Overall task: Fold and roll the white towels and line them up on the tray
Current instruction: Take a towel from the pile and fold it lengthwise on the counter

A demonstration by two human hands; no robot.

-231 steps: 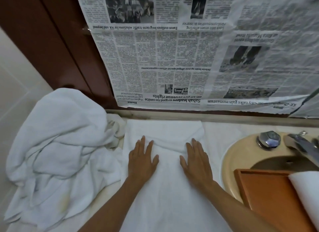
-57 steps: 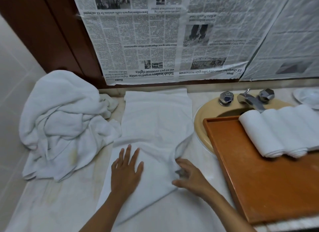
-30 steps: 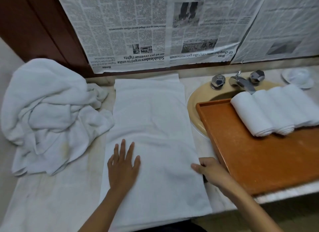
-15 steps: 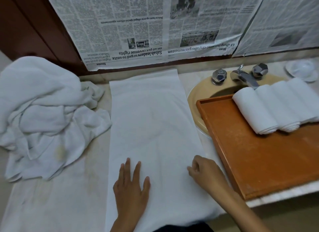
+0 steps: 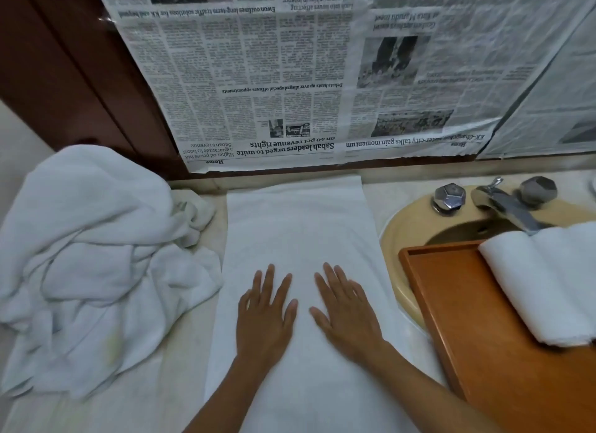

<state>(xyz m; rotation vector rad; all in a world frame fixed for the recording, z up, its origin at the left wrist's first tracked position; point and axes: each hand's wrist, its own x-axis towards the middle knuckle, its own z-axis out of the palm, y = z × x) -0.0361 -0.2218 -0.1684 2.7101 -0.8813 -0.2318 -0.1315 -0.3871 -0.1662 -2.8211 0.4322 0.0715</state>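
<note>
A white towel point(image 5: 300, 226) lies folded into a long strip on the counter, running from the back wall toward me. My left hand point(image 5: 264, 316) and my right hand point(image 5: 348, 313) press flat on its middle, fingers straight and spread, side by side. An orange wooden tray point(image 5: 451, 319) rests over the basin at the right. Rolled white towels point(image 5: 548, 281) lie across the tray's far end, partly cut off by the frame edge.
A heap of crumpled white towels point(image 5: 96, 265) fills the counter's left side. The beige sink basin point(image 5: 406, 236) with a chrome tap point(image 5: 506, 207) and two knobs sits at the back right. Newspaper sheets point(image 5: 290, 78) cover the wall behind.
My right hand left the towel's right edge and now lies flat on the towel beside the left hand. Both hands moved up the strip, which now lies smooth.
</note>
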